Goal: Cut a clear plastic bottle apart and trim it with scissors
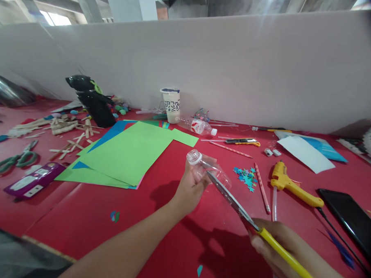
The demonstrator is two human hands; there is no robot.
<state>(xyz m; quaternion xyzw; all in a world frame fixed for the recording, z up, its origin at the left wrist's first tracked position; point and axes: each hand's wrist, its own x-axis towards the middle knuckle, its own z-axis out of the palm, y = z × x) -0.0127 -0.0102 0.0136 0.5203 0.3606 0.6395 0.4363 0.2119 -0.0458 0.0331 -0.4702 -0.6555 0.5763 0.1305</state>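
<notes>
My left hand (191,186) is closed around a clear plastic bottle piece (219,175), whose white-ringed neck (193,156) points up and to the left. In my right hand (279,241) are yellow-handled scissors (236,204), seen nearly edge-on. Their long metal blades slant up to the left, and the tips meet the clear plastic close to my left fingers. Whether the tips are inside the plastic or in front of it, I cannot tell. Some fingers of my right hand are hidden behind the yellow handle.
Right of the bottle piece lie star sequins (245,178), a pink pencil (262,187), a yellow glue gun (294,185) and a black phone (351,220). Green paper sheets (132,153) and green-handled scissors (17,160) are leftward. Behind stand a white cup (171,107) and a box cutter (242,141).
</notes>
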